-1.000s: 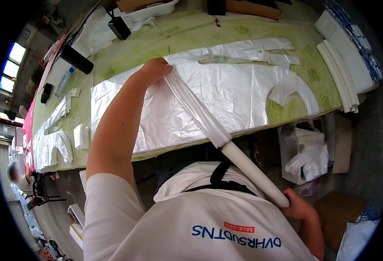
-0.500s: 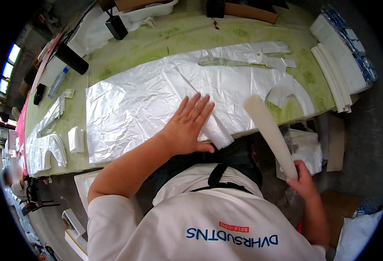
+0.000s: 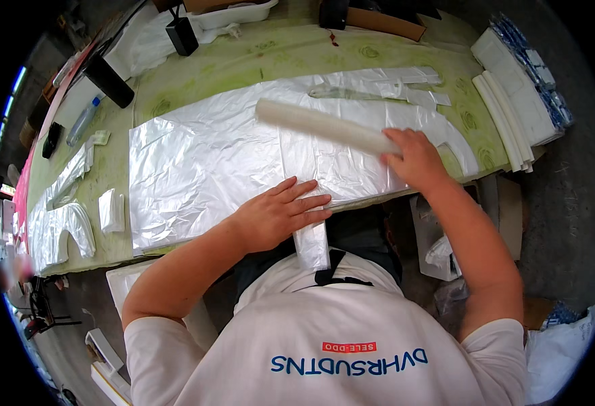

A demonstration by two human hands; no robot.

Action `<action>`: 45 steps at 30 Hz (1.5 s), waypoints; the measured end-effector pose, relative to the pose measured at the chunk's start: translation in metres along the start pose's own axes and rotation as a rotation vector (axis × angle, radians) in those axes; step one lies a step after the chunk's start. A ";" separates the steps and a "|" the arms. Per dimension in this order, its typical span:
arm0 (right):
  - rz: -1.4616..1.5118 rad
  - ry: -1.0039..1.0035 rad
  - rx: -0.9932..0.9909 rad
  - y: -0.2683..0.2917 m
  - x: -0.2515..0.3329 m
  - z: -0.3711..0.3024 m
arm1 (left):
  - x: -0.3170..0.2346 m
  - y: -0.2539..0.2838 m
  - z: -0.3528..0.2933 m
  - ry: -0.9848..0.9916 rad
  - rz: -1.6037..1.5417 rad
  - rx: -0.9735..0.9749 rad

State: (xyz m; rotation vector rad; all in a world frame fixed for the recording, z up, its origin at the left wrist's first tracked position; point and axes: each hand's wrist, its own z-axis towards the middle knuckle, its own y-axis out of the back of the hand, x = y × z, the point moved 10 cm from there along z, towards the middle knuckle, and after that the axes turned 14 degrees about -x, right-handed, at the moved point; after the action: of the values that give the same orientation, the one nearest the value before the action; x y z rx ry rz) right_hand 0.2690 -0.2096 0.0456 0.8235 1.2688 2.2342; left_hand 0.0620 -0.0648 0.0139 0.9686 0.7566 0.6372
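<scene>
A long off-white tube (image 3: 324, 127), slightly blurred, slants over the table with my right hand (image 3: 416, 161) closed around its right end. Beneath it lies a wide, crinkled sheet of shiny translucent plastic film (image 3: 196, 159), which has cut-out, strap-like parts toward the right. A narrow folded strip of film (image 3: 312, 249) runs across the sheet and over the table's near edge toward my waist. On that strip and the sheet beside it, my left hand (image 3: 277, 211) rests flat, fingers stretched out and holding nothing.
Folded film pieces (image 3: 111, 211) lie left on the green-patterned table (image 3: 226, 64), near a bottle (image 3: 83, 122) and a black cylinder (image 3: 108, 81). White rolls (image 3: 502, 122) line its right end beside a white box (image 3: 514, 81). A black device (image 3: 181, 37) stands at the back.
My right hand has swung the tube up from beside the table's near edge to over the film. My left hand and the strip's end have shifted nearer my body.
</scene>
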 end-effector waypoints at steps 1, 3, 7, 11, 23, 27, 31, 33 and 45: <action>-0.042 -0.034 -0.016 -0.005 -0.006 0.011 | -0.001 0.000 0.000 0.012 0.019 0.005; -0.148 -0.056 -0.088 -0.008 -0.016 0.025 | -0.004 -0.001 0.003 0.029 0.049 0.015; -0.064 0.279 -0.295 0.001 0.040 0.006 | -0.004 0.004 -0.002 0.118 -0.057 -0.035; 0.319 0.450 -0.095 -0.003 0.117 -0.046 | -0.001 0.014 0.002 0.184 -0.223 -0.048; 0.788 -0.060 0.140 -0.057 0.128 -0.034 | 0.038 0.040 -0.030 0.639 -0.087 -0.457; 0.812 -0.469 0.259 -0.088 0.108 -0.033 | 0.052 0.036 -0.036 0.729 -0.189 -0.566; 0.527 -0.451 0.338 -0.089 0.112 -0.019 | 0.060 0.034 -0.040 0.815 -0.233 -0.543; 0.411 -0.380 0.379 -0.089 0.119 -0.012 | 0.057 0.035 -0.041 0.817 -0.175 -0.513; 0.359 -0.336 0.264 -0.080 0.116 -0.015 | 0.051 0.010 0.006 0.444 0.191 -0.067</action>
State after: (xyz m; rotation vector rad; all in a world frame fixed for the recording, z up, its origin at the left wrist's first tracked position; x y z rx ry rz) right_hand 0.1810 -0.1074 0.0017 1.5622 1.3466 2.0812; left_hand 0.0951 -0.0242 0.0103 0.8516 1.0319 1.0586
